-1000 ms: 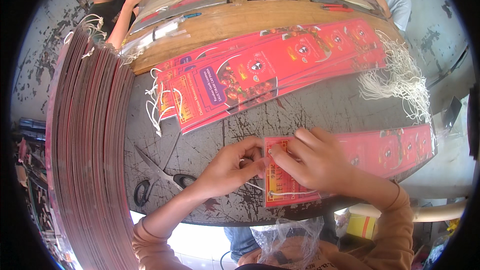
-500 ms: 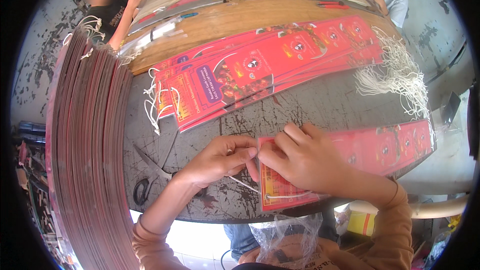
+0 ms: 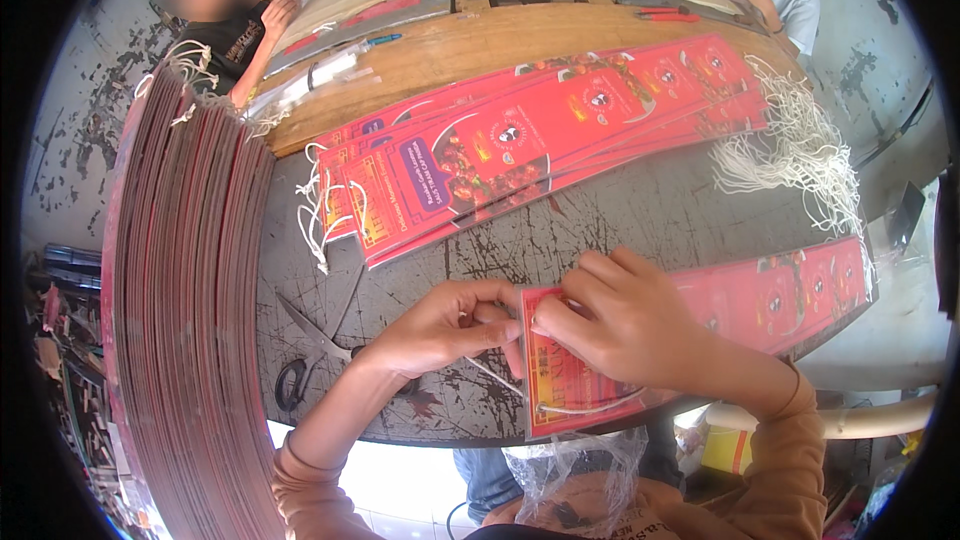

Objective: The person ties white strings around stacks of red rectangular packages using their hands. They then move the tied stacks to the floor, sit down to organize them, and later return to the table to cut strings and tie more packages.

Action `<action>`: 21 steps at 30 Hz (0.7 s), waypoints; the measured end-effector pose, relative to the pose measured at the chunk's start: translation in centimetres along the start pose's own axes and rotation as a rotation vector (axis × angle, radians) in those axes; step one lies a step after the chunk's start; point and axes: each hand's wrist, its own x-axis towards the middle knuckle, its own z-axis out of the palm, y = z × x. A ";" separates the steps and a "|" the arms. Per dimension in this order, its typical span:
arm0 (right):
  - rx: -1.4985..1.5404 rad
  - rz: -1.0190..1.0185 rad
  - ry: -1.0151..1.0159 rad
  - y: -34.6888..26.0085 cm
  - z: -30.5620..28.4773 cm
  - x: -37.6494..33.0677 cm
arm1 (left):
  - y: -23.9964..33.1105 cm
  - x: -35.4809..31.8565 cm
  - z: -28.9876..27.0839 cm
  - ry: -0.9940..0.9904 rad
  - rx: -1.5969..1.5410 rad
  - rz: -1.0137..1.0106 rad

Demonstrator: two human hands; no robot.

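A long red printed banner strip (image 3: 560,390) in a clear cover lies slantwise at the table's front edge. My left hand (image 3: 440,330) is at its left end, thumb and fingers closed in a pinch. A white string (image 3: 590,406) lies across that end of the strip and runs under my left fingers. My right hand (image 3: 630,320) rests on the strip with fingers curled, its thumb and forefinger pinched near the upper left corner. What lies between the right fingertips is hidden.
A tall stack of strips (image 3: 180,300) stands at left. Open scissors (image 3: 325,340) lie near my left wrist. Behind my hands are fanned red strips (image 3: 520,140) with white strings (image 3: 800,140) at right. Across the table sit a person in black (image 3: 225,35) and another in white (image 3: 790,0).
My right fingers have drawn slightly right and away from the left fingers, baring more of the strip's left end. The strip's near left corner has shifted slightly toward me.
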 end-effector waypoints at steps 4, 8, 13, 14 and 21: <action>-0.033 -0.013 -0.008 0.0 -0.1 0.0 | -0.2 0.2 0.0 -0.002 0.005 0.029; -0.032 -0.003 -0.013 -0.1 -0.1 0.2 | -0.1 0.3 0.1 0.027 -0.003 0.000; -0.045 -0.002 -0.005 -0.3 -0.1 0.3 | -0.1 0.6 0.6 0.053 -0.049 0.054; -0.041 0.004 0.001 -0.2 -0.1 0.3 | -0.2 0.6 0.7 0.062 -0.042 0.049; 0.110 0.104 0.015 -0.6 -0.1 0.2 | -0.3 0.9 0.7 0.125 -0.041 0.013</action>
